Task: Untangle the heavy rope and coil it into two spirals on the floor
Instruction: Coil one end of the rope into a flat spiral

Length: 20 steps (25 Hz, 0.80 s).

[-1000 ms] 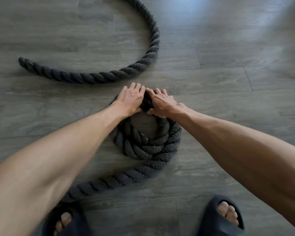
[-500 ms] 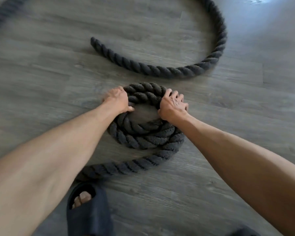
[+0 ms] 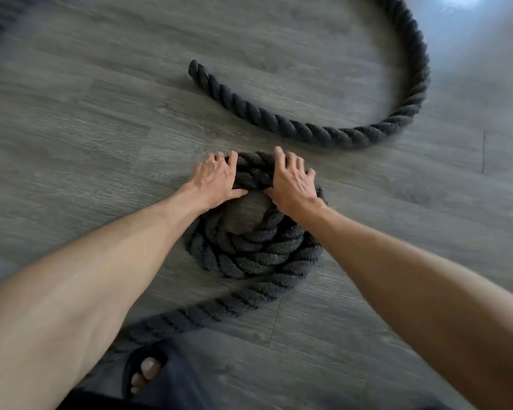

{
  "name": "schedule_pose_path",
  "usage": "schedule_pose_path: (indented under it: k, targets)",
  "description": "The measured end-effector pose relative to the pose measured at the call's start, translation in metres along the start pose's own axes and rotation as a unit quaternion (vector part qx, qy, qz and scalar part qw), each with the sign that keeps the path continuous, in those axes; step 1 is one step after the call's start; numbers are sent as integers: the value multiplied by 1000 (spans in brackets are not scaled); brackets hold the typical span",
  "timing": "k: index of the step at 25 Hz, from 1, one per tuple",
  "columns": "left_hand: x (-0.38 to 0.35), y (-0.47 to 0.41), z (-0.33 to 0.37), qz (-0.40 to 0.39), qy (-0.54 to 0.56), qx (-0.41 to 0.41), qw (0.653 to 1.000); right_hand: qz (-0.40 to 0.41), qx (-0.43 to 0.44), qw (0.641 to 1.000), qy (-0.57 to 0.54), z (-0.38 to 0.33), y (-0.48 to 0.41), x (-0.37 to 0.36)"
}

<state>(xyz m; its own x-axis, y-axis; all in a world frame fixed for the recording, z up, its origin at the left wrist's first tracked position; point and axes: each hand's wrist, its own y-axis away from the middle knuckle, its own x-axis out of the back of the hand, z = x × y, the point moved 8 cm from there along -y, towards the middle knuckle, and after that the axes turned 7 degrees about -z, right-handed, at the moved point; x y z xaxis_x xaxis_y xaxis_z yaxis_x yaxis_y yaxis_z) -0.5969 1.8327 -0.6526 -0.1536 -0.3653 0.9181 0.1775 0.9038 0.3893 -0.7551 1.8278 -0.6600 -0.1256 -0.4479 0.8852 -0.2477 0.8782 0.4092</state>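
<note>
Two bare hands rest on the far rim of a flat coil of thick dark grey twisted rope point(image 3: 249, 255), seen from the head camera looking down at a grey wood-plank floor point(image 3: 86, 128).

The left hand point(image 3: 216, 180) sits on the far-left part of the coil. Its fingers point(image 3: 219, 159) are spread and curled down over the outer turn, and its thumb reaches right along the inner edge, so the turns are held between thumb and fingers. The right hand point(image 3: 292, 183) sits just beside it on the far-right part. Its fingers point(image 3: 280, 155) are hooked over the outer turn and its thumb points left at the inner edge, gripping the same turns. A short stretch of rope shows between the two hands.

The coil lies in the middle of the floor in view, with a few turns packed side by side around a small bare patch of floor. From its near-right side one strand leaves the coil and runs toward the near-left, passing under the left forearm.

Farther off, well apart from the fingers, another stretch of rope sweeps in a wide arc along the far right, and its free rope end point(image 3: 194, 71) lies beyond the hands. Where this arc joins the coil cannot be seen.

At the near edge a dark open-toed slipper point(image 3: 172, 383) shows bare toes.
</note>
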Motion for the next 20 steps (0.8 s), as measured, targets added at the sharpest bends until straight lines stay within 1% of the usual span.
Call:
schedule_pose_path:
  k: [2,4,5,7,10,13,15,16,17,19,20]
  targets:
    - [-10,7,-28,-39,16,52,998,6,-146,986,-80,8,23,-11]
    - [-21,25,-67,-73,67,144,985,-49,-259,955,-136,-1,44,-22]
    - [-26,35,-85,-95,106,184,973,-77,-290,941,-157,-14,49,-25]
    - [-40,52,-118,-125,177,239,946,-94,-314,928,-176,-49,46,-28]
    - [-49,53,-152,-132,212,285,925,-95,-310,931,-171,-90,13,-30]
    - [-52,47,-172,-134,231,304,914,-95,-284,946,-127,-100,-15,-29]
    - [-51,47,-180,-163,228,307,909,-87,-265,955,-96,-102,-23,-26]
    - [-47,44,-183,-174,209,299,915,-81,-247,962,-82,-105,-29,-23]
    - [-38,38,-183,-165,173,278,930,-80,-219,970,-66,-112,-36,-20]
    - [-15,15,-176,-116,110,200,967,-90,-139,986,-24,-128,-57,-15]
    - [-7,2,-172,-102,92,155,978,-101,-89,991,-5,-139,-69,-13]
